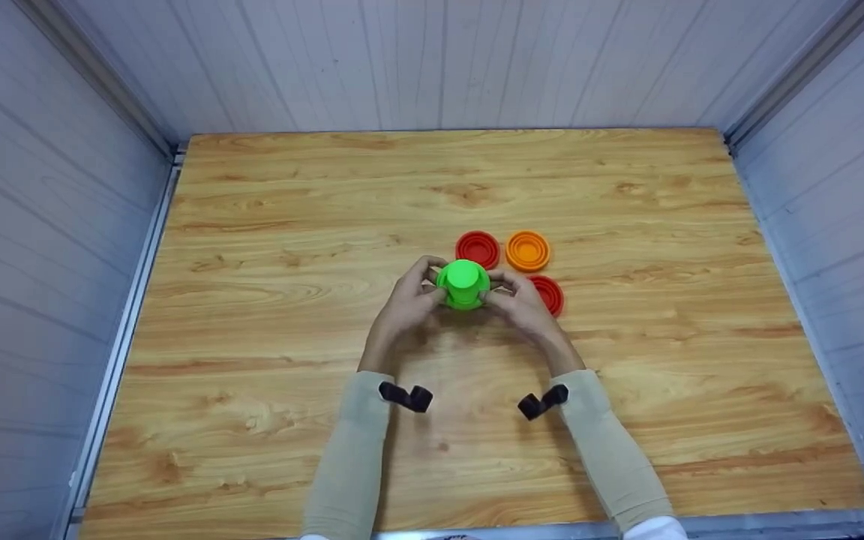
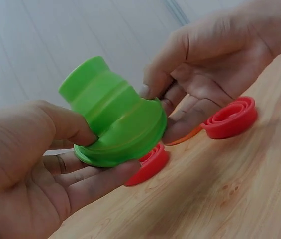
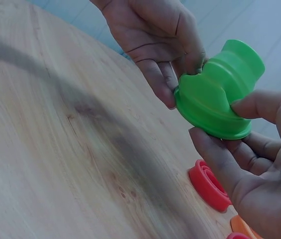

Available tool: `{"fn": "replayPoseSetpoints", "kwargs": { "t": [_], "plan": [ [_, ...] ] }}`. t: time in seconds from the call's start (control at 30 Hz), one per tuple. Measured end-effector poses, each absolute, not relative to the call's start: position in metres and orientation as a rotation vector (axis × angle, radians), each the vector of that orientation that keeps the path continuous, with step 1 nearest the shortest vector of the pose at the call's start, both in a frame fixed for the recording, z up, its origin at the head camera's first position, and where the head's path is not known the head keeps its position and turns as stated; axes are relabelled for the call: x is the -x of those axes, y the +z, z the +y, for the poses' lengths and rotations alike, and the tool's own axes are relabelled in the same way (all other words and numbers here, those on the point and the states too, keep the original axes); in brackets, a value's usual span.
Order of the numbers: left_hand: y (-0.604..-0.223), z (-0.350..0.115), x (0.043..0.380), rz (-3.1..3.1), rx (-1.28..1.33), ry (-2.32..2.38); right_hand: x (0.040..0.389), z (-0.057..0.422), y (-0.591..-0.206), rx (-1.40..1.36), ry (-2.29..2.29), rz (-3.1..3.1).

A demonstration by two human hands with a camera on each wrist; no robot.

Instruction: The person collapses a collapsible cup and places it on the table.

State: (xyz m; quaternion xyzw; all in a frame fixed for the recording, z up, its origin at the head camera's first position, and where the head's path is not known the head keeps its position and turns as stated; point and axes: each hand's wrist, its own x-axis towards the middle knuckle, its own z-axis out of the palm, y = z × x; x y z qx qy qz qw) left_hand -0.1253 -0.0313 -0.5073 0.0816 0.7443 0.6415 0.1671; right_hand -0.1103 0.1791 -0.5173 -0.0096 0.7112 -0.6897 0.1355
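A green collapsible cup [image 1: 464,281] is held up off the table between both hands, its narrow end upward and its wide rim below. In the left wrist view the cup [image 2: 113,112] is stretched out in steps, and its wall is dented in near the thumbs. My left hand [image 1: 407,300] pinches the rim side, thumb above and fingers beneath. On the opposite side my right hand [image 1: 523,306] pinches the cup the same way. The inside of the cup is hidden.
Just beyond the hands, a flattened red cup [image 1: 477,249] and a flattened orange cup [image 1: 528,250] lie on the wooden table [image 1: 267,315]. Another flattened red cup [image 1: 550,295] lies beside the right hand, partly covered by it. Pale panel walls [image 1: 417,67] border the table.
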Motion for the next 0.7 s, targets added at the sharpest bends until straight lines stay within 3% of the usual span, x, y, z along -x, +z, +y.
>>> {"fn": "replayPoseSetpoints", "kwargs": {
  "t": [0.43, 0.7],
  "plan": [
    [-0.510, -0.029, 0.126, 2.231, -0.303, 1.726, 0.111, 0.176, -0.519, -0.047, -1.998, 2.126],
    [-0.509, -0.027, 0.126, 2.323, -0.307, 1.652, 0.101, 0.168, -0.494, -0.045, -1.978, 2.183]
  ]
}}
